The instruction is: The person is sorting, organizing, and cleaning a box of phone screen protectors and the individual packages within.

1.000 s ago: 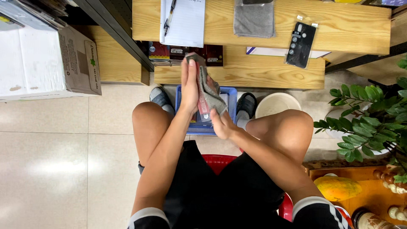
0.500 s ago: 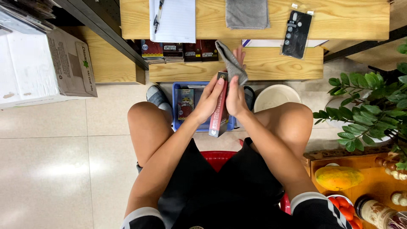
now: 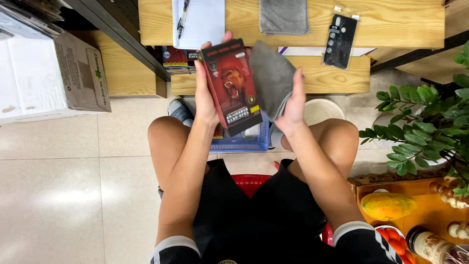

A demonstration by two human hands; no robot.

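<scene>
The wooden counter [image 3: 391, 19] spans twelve o'clock, carrying a white notepad [image 3: 205, 19], a folded grey towel [image 3: 283, 15] and a black packet [image 3: 339, 41]. Below it, at centre, the left hand [image 3: 207, 95] is clamped on a flat red-and-black box [image 3: 232, 85], and at its three o'clock the right hand [image 3: 294, 105] grips a grey cloth [image 3: 271, 76] touching that box. A blue basket [image 3: 242, 142] sits on the floor at six o'clock of the box.

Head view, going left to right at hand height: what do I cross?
White cardboard box → left hand → red and black flat package held in it → grey cloth → right hand holding that cloth → white bucket → green potted plant.
</scene>
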